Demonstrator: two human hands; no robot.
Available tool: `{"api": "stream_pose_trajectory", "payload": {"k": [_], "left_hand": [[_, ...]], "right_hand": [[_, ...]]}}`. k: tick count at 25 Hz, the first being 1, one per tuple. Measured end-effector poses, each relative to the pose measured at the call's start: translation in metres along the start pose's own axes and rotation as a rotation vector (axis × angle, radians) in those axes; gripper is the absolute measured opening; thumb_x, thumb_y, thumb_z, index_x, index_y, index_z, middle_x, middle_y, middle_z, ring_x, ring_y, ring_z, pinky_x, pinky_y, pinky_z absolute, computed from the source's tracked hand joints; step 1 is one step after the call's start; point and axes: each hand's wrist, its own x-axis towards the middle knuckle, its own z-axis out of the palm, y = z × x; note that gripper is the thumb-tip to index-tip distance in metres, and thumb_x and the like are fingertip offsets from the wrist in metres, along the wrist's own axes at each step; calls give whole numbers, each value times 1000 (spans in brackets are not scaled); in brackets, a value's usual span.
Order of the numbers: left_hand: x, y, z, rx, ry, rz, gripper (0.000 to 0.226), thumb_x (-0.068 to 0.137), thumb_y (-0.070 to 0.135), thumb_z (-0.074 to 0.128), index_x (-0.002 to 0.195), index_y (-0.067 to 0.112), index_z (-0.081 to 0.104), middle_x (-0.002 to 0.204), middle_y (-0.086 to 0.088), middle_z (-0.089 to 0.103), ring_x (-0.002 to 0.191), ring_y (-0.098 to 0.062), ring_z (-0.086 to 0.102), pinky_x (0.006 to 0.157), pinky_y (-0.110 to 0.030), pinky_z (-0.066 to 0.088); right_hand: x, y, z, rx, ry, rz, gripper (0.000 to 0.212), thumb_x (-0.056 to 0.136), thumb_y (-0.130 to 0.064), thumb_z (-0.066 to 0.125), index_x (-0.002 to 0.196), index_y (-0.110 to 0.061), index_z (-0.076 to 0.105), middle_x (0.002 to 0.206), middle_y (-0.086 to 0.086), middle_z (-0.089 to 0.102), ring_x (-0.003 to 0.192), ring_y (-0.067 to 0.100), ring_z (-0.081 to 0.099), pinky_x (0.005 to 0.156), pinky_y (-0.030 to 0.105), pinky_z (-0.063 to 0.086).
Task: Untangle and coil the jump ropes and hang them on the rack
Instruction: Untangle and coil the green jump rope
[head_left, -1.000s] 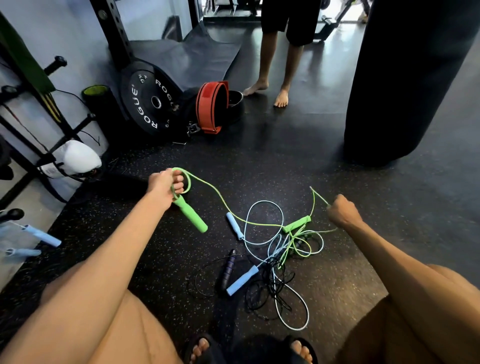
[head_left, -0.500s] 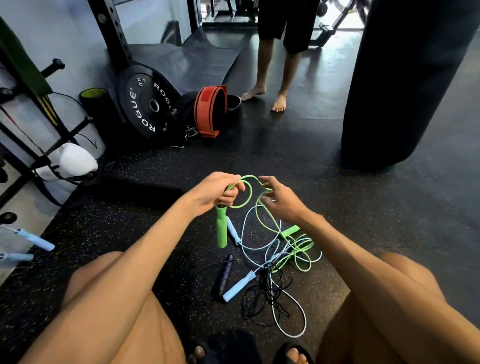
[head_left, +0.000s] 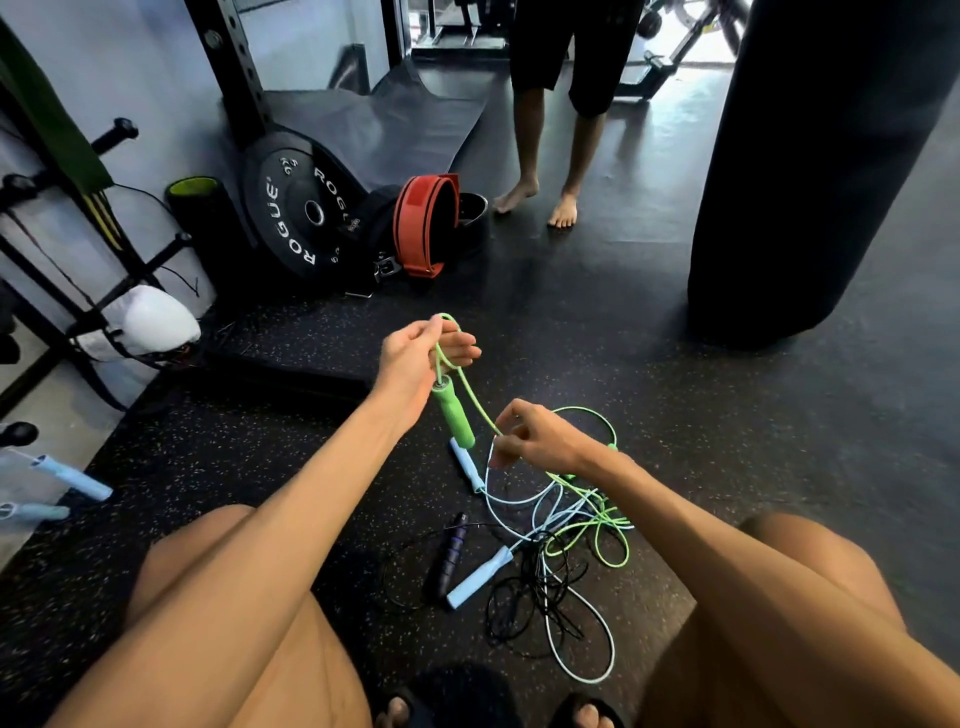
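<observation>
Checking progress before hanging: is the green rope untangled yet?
Not yet: the green rope lies looped among the blue rope and black rope.

My green handle (head_left: 454, 419) looks like matt foam, its cord (head_left: 470, 393) smooth glossy plastic, the floor (head_left: 234, 457) rough speckled rubber.

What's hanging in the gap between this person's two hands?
The head view shows the green rope running from the left hand down to the right hand, with its green handle dangling beside it.
</observation>
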Motion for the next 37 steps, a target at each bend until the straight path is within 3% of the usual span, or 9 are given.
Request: {"api": "stream_pose_trajectory", "payload": {"k": [5,11,15,19,22,26,30,33,37], "left_hand": [[3,-13,-6,333,69,175,26,103,14,48,95,-9,57,84,-27,71,73,-35,74,69,-39,61],[-16,-21,11,645,-161,126,31,103,14,47,83,-4,62,58,-18,63,40,-18,56,44,-24,48],[-38,-23,15,534,-266,-36,43,106,24,37,77,1,59,45,0,33,35,-8,26,39,-21,20],[-53,-2,14,372,-388,-130,44,104,28,37,68,8,52,47,4,20,39,-9,16,47,-28,11],[-59,17,22,213,-418,-158,40,105,28,37,71,10,50,48,6,19,39,-7,16,45,-26,11],[-63,44,36,-55,-374,-157,39,106,29,32,77,10,48,46,9,21,36,-4,20,42,-22,17],[-55,72,51,-202,-179,-25,36,108,19,27,85,5,51,52,4,36,40,-7,34,47,-22,31],[-46,76,52,-81,1,154,33,106,13,34,86,1,57,60,-5,52,46,-13,52,53,-26,45],[-41,58,54,358,100,298,27,104,9,39,90,-3,58,58,-9,62,45,-15,62,54,-30,55]], "right_hand": [[-10,-12,-6,-141,144,-204,13,94,-8,59,86,-16,52,69,-3,73,64,12,68,65,31,55],[-18,-34,-17,-52,499,-405,9,99,-14,55,90,-15,58,62,-8,56,53,9,49,53,29,41],[-24,-36,-24,-70,578,-379,17,96,-27,62,92,-16,48,60,-10,52,49,10,42,51,35,39],[-33,-48,-37,-121,557,-284,34,92,-43,65,85,-18,44,56,-6,48,49,11,36,50,33,36],[-36,-59,-41,-16,490,-193,28,98,-40,57,87,-15,49,59,-1,57,50,13,49,55,32,42],[-47,-65,-46,139,314,-20,28,105,-29,46,84,-11,48,60,7,64,64,34,66,63,45,53],[-70,-57,-36,156,86,106,26,103,-21,50,80,-11,48,65,9,67,55,22,65,54,32,51],[-74,-53,-33,46,85,4,23,98,-12,60,77,-12,51,62,7,67,50,21,63,55,40,54],[-78,-69,-47,-146,257,-198,18,92,-10,61,76,-16,56,58,-6,62,44,0,53,56,25,45]]}}
